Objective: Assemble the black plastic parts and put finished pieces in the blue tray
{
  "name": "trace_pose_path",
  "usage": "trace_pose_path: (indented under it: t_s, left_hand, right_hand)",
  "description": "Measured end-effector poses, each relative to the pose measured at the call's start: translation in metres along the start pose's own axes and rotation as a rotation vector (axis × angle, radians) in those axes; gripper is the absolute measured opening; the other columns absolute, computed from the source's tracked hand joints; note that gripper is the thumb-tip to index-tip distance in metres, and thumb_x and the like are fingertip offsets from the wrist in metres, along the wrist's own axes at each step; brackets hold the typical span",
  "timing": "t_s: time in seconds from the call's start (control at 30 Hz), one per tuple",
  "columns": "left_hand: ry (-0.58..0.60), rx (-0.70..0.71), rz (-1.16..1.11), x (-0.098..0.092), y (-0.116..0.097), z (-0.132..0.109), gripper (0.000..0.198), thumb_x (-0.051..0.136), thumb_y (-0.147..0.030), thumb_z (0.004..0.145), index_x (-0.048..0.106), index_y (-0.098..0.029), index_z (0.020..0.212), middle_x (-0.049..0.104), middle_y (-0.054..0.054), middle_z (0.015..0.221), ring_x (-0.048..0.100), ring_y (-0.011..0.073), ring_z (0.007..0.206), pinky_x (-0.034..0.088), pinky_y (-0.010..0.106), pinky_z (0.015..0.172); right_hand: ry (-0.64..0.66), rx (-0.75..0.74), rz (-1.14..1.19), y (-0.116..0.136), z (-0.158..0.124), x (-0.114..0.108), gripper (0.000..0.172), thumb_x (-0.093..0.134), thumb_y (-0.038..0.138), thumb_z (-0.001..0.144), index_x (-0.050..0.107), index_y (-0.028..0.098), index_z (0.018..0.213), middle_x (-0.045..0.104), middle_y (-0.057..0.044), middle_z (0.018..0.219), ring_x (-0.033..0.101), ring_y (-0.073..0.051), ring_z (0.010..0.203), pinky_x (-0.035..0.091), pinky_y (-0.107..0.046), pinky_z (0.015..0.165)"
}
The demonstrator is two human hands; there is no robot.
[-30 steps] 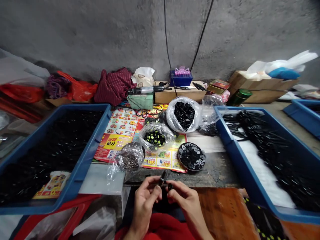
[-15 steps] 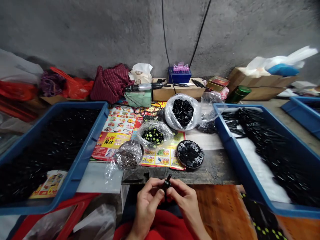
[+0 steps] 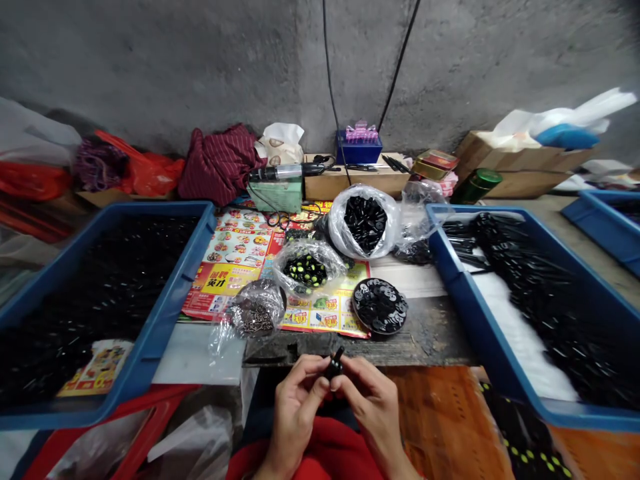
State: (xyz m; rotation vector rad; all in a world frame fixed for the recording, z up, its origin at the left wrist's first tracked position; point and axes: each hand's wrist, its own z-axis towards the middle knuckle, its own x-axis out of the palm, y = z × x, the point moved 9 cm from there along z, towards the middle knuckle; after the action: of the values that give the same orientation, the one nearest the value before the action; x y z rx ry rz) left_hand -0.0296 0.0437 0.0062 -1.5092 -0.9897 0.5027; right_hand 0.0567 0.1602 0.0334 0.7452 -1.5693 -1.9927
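Closer together than a second ago, left hand (image 3: 299, 407) and right hand (image 3: 371, 393) each have their grip pinched on a black part (image 3: 336, 365), near the worktop's (image 3: 434, 337) front edge. Probably joining pieces; next calls for steady, aligned pressure.

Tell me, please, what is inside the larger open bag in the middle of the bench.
Inside the bag, many glossy black pieces show at its open mouth; whatever lies beneath them is covered.
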Motion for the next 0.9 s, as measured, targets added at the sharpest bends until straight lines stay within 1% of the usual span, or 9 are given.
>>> trace_pose_path:
  t_s: [0.17, 0.27, 0.33, 0.4, 0.5, 0.63, 0.73, 0.8, 0.9]
  left_hand:
    - [0.011, -0.094, -0.079, 0.003, 0.009, -0.001, 0.019, 0.075, -0.034, 0.075, 0.075, -0.020, 0.088, 0.065, 0.004, 0.086, 0.058, 0.0120, 0.063, 0.047, 0.018, 0.055]
    - [0.035, -0.141, -0.142, 0.006, 0.012, -0.001, 0.019, 0.077, -0.035, 0.073, 0.075, -0.020, 0.085, 0.064, 0.002, 0.080, 0.054, 0.0092, 0.058, 0.044, 0.017, 0.052]
    - [0.047, -0.157, -0.153, 0.008, 0.012, -0.001, 0.020, 0.077, -0.036, 0.073, 0.074, -0.019, 0.084, 0.062, 0.001, 0.076, 0.052, 0.0083, 0.056, 0.042, 0.016, 0.051]
    - [0.048, -0.157, -0.139, 0.008, 0.011, -0.001, 0.021, 0.077, -0.037, 0.073, 0.074, -0.019, 0.083, 0.062, 0.001, 0.075, 0.051, 0.0081, 0.056, 0.042, 0.016, 0.051]
    - [0.035, -0.143, -0.123, 0.008, 0.010, -0.001, 0.022, 0.077, -0.037, 0.073, 0.073, -0.018, 0.082, 0.062, 0.002, 0.078, 0.053, 0.0092, 0.059, 0.043, 0.016, 0.051]
    - [0.014, -0.139, -0.112, 0.007, 0.010, 0.000, 0.024, 0.079, -0.037, 0.071, 0.070, -0.016, 0.080, 0.062, 0.002, 0.074, 0.052, 0.0092, 0.055, 0.042, 0.017, 0.048]
    - [0.011, -0.120, -0.071, 0.006, 0.009, 0.001, 0.023, 0.077, -0.036, 0.072, 0.071, -0.016, 0.081, 0.064, 0.003, 0.076, 0.053, 0.0100, 0.056, 0.042, 0.018, 0.049]
    - [0.005, -0.105, -0.041, 0.004, 0.008, 0.001, 0.023, 0.077, -0.035, 0.073, 0.072, -0.016, 0.083, 0.065, 0.004, 0.080, 0.055, 0.0110, 0.058, 0.043, 0.019, 0.050]
    - [-0.001, -0.100, -0.017, 0.001, 0.010, 0.000, 0.022, 0.076, -0.034, 0.073, 0.073, -0.016, 0.084, 0.065, 0.005, 0.082, 0.055, 0.0112, 0.058, 0.044, 0.020, 0.050]
  right_hand:
    - [-0.026, -0.240, -0.115, 0.025, -0.002, -0.004, 0.024, 0.067, 0.010, 0.082, 0.069, 0.019, 0.104, 0.065, -0.002, 0.071, 0.061, -0.012, 0.059, 0.049, -0.018, 0.056]
    - [-0.024, -0.288, -0.167, 0.033, -0.001, -0.005, 0.020, 0.067, 0.011, 0.082, 0.069, 0.015, 0.102, 0.063, -0.002, 0.069, 0.059, -0.012, 0.056, 0.048, -0.018, 0.052]
    - [-0.011, -0.264, -0.200, 0.032, 0.001, -0.005, 0.013, 0.067, 0.014, 0.083, 0.070, 0.014, 0.095, 0.061, -0.002, 0.065, 0.056, -0.012, 0.052, 0.045, -0.019, 0.049]
    - [0.027, -0.194, -0.223, 0.025, 0.003, -0.004, 0.008, 0.066, 0.019, 0.084, 0.071, 0.014, 0.086, 0.057, 0.000, 0.060, 0.053, -0.011, 0.049, 0.042, -0.020, 0.046]
    - [0.118, -0.021, -0.199, 0.007, 0.004, 0.000, 0.020, 0.062, 0.027, 0.086, 0.071, 0.015, 0.073, 0.054, 0.001, 0.054, 0.051, -0.011, 0.045, 0.039, -0.020, 0.043]
    - [0.194, 0.233, -0.026, -0.017, 0.003, 0.005, 0.032, 0.061, 0.035, 0.086, 0.068, 0.015, 0.061, 0.052, 0.002, 0.051, 0.049, -0.010, 0.042, 0.039, -0.020, 0.042]
    - [0.132, 0.414, 0.193, -0.030, 0.001, 0.008, 0.024, 0.071, 0.039, 0.076, 0.069, 0.016, 0.073, 0.056, 0.002, 0.056, 0.051, -0.010, 0.043, 0.043, -0.021, 0.043]
    - [0.047, 0.510, 0.303, -0.038, -0.001, 0.007, 0.029, 0.078, 0.040, 0.068, 0.067, 0.016, 0.078, 0.059, 0.002, 0.059, 0.053, -0.011, 0.044, 0.045, -0.022, 0.044]
    - [0.018, 0.568, 0.354, -0.043, -0.002, 0.008, 0.032, 0.081, 0.041, 0.063, 0.064, 0.015, 0.072, 0.060, 0.001, 0.055, 0.053, -0.011, 0.044, 0.045, -0.021, 0.044]
